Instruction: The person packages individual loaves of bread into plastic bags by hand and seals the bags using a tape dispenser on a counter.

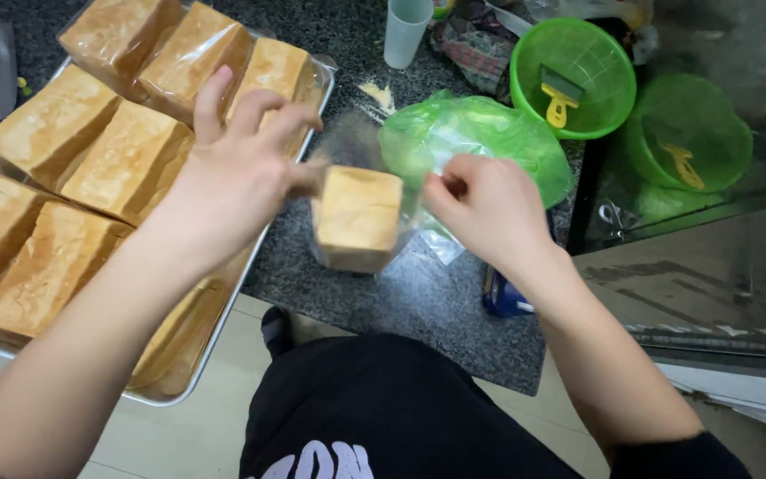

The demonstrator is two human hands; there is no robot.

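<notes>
A small loaf of bread (358, 217) in a clear plastic bag (418, 222) sits upright on the dark speckled counter (418, 302), close to the counter's front edge and between both hands. The left hand (241, 168) has its fingers spread, with thumb and a fingertip pinching the bag's left top corner; the right hand (480, 204) is curled, pinching the bag's film on the right. Just left of the loaf, a metal tray (223, 310) overhangs the counter's front edge and is packed with larger bagged loaves (126, 160), leaving only a narrow strip of bare counter between tray rim and loaf. Behind the loaf lies a crumpled green plastic bag (480, 133), then a green basket (574, 75) holding a yellow scraper (560, 98) and a pale cup (405, 31). A blue packet (503, 297) lies under the right wrist, near the counter's right edge
</notes>
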